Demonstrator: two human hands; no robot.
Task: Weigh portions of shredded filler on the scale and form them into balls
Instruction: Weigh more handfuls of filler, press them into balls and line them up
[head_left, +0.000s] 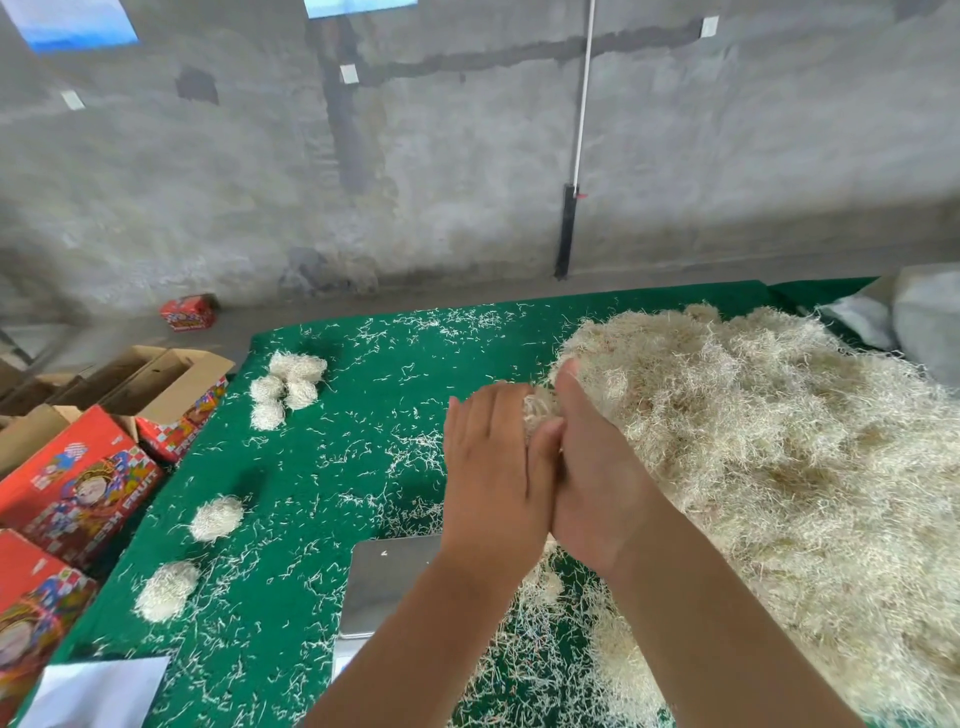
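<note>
My left hand (491, 467) and my right hand (597, 478) press together above the green table (363, 364), cupping a small wad of pale shredded filler (540, 408) that shows between the fingertips. Below my left wrist lies the scale's steel plate (389, 577), with nothing on the part that shows. A big heap of filler (779, 441) covers the table's right side. Formed balls lie at the left: a cluster of several (285, 387) far back, one (217, 517) midway, one (166, 590) nearer.
Red printed cartons (78, 488) and open brown boxes (150, 374) stand off the table's left edge. A white sheet (93, 691) lies at the near left corner. Loose strands are scattered over the cloth. A grey sack (924, 322) sits at the far right.
</note>
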